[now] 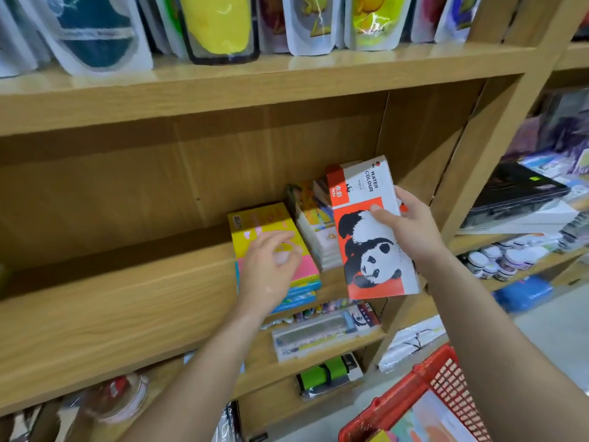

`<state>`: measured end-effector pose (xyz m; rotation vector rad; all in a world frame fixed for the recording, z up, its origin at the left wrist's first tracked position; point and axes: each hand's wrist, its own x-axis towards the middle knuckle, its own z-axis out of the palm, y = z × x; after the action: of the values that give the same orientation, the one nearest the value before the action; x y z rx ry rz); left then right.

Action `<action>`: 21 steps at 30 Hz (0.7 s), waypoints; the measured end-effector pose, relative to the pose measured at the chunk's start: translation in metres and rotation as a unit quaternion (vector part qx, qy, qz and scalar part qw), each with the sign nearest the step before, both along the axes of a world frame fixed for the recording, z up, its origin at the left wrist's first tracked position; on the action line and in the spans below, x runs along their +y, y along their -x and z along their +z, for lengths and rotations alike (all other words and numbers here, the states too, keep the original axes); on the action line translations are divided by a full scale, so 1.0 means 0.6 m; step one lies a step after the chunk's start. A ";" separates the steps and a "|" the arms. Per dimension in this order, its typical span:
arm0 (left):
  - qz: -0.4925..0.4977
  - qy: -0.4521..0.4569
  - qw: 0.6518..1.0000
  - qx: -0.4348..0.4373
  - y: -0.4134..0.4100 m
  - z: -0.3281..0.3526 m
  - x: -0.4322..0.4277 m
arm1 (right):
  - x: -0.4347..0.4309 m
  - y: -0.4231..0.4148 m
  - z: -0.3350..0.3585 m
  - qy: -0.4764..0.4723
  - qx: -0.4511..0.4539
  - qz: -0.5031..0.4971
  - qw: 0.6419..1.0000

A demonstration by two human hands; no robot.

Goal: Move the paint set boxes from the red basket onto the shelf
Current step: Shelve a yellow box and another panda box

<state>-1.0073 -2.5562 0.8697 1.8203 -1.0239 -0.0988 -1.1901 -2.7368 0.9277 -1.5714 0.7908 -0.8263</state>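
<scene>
The right hand (411,231) is gripping a water colour box (373,231), the one with the black-and-white panda on an orange and white front. Thumb is lying across the printed face, the other fingers (403,194) are wrapping round the right edge, so the box is being pinched between them. It is being held tilted, top end leaning back toward the shelf (127,301) opening, bottom end hanging out past the shelf's front edge. Whether its far end is touching anything behind it, I cannot tell.

Over on the other side, the left hand (271,269) is hovering over a flat stack of boxes (271,224) with a yellow and pink top. Its fingers (274,239) are loosely spread and a little curled, blurred, holding nothing; I cannot tell whether they are touching the top of the stack. That stack is lying near the front of the wooden shelf, blue-edged boxes showing beneath the yellow one.

Between the stack and the panda box, a row of upright boxes (314,218) is standing on edge, just beside both.

Down in the bottom right corner, the red basket (446,374) is showing its mesh wall, with something colourful lying inside it (424,422). Pouches are standing along the shelf above (216,27), and more goods are sitting on the lower shelves.
</scene>
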 end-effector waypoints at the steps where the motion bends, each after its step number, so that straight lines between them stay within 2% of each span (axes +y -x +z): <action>1: -0.054 0.004 0.997 0.046 0.024 0.015 -0.021 | -0.006 0.002 0.000 0.000 -0.001 0.008 1.000; 3: -0.127 -0.001 0.984 0.124 0.069 0.040 -0.063 | -0.019 0.007 0.003 0.000 0.000 0.021 1.000; 5: -0.149 0.000 0.975 0.165 0.098 0.047 -0.104 | -0.039 0.013 0.012 0.001 -0.006 0.029 1.000; 9: -0.165 -0.020 0.968 0.189 0.102 0.061 -0.172 | -0.087 0.022 0.038 -0.017 -0.018 0.044 0.999; 12: -0.169 -0.032 0.962 0.212 0.098 0.070 -0.219 | -0.120 0.008 0.053 -0.029 0.029 0.020 0.999; 14: -0.145 -0.030 0.961 0.235 0.096 0.072 -0.241 | -0.131 -0.008 0.063 0.028 0.124 -0.020 0.992; 16: -0.104 -0.031 0.961 0.256 0.092 0.072 -0.262 | -0.121 -0.009 0.066 0.136 0.217 -0.045 0.966; 18: -0.049 -0.028 0.963 0.265 0.086 0.077 -0.282 | -0.095 0.012 0.049 0.226 0.229 -0.068 0.944; 21: -0.011 -0.040 0.964 0.264 0.084 0.087 -0.298 | -0.047 0.058 0.003 0.325 0.190 -0.115 0.919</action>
<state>-1.0577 -2.7353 0.9216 1.7182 -0.6645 -0.6141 -1.2246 -2.7651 0.9294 -2.3108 1.0606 -1.0344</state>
